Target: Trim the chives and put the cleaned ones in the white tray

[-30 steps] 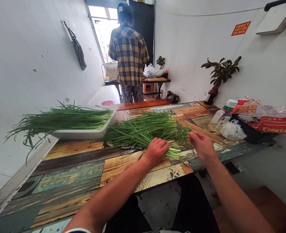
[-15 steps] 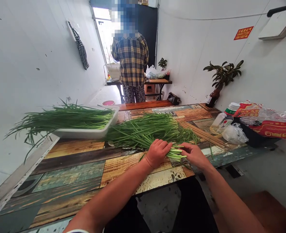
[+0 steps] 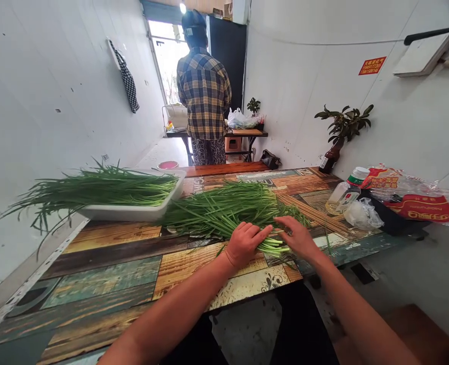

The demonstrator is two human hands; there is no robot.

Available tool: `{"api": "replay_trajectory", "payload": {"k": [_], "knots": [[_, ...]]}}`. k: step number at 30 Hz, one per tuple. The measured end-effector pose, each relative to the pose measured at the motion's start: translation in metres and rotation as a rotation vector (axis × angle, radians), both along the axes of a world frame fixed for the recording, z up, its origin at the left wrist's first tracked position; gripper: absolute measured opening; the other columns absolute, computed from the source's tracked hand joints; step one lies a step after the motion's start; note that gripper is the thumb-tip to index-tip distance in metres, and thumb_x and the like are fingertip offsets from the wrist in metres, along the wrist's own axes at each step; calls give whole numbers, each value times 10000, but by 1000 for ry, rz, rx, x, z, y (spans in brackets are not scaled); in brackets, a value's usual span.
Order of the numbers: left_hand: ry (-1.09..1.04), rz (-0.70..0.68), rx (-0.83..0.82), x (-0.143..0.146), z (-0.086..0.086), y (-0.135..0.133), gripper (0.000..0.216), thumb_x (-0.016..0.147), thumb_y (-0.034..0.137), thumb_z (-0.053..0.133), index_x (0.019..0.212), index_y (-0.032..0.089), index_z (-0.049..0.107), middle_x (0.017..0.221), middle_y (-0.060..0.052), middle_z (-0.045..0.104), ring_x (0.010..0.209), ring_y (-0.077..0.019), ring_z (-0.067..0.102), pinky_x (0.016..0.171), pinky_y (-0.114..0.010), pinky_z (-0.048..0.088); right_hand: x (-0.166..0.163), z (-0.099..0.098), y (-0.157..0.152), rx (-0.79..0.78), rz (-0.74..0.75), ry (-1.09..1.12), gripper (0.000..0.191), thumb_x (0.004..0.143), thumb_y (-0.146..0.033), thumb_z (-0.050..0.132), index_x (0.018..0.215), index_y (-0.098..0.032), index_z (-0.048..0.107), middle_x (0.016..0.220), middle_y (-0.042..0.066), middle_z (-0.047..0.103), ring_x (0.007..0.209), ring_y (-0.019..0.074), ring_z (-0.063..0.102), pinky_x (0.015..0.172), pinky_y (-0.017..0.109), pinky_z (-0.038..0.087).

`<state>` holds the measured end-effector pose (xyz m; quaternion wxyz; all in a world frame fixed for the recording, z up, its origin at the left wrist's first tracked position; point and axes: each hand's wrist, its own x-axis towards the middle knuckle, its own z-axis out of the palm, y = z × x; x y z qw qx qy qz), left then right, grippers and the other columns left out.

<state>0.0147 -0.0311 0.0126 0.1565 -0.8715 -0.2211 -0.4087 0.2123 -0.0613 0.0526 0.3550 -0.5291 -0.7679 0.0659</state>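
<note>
Left hand (image 3: 245,245) pressed down, fingers together, onto loose long green chive stalks (image 3: 218,215) on a patchwork wood-print tabletop (image 3: 102,276); right hand (image 3: 298,238) half-open, fingertips at pale stem ends (image 3: 273,247). Likely hazard: uneven pressure, slick stalks slipping free, bunch scattering.

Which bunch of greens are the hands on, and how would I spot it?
On the patchwork wooden table, find the white tray of chives. Just right of it lies a loose pile of chives, not in any tray, its pale ends under the left hand and right hand.
</note>
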Motion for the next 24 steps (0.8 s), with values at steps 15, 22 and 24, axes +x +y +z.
{"api": "replay_trajectory", "payload": {"k": [15, 22, 24], "knots": [[-759, -80, -478, -20, 43, 17, 317, 896, 464, 471, 889, 190, 629, 919, -73, 659, 852, -181, 612, 808, -353, 485, -75, -59, 101, 180, -123, -272, 441, 941, -363, 387, 1363, -238, 425, 1470, 63, 377, 1375, 261, 273, 1110, 478, 191], [-1499, -196, -888, -62, 110, 55, 235, 785, 389, 659, 788, 175, 563, 702, 3, 644, 645, -122, 630, 688, -284, 520, -79, -78, 119, 201, -165, -250, 460, 942, -398, 351, 1370, -246, 425, 1473, 75, 369, 1380, 271, 252, 1109, 511, 148], [-1533, -192, -911, -81, 132, 64, 172, 821, 323, 631, 783, 173, 554, 685, 7, 643, 612, -109, 624, 673, -270, 519, -79, -82, 122, 207, -171, -265, 472, 937, -405, 347, 1379, -255, 416, 1484, 65, 352, 1385, 269, 237, 1116, 502, 130]]}}
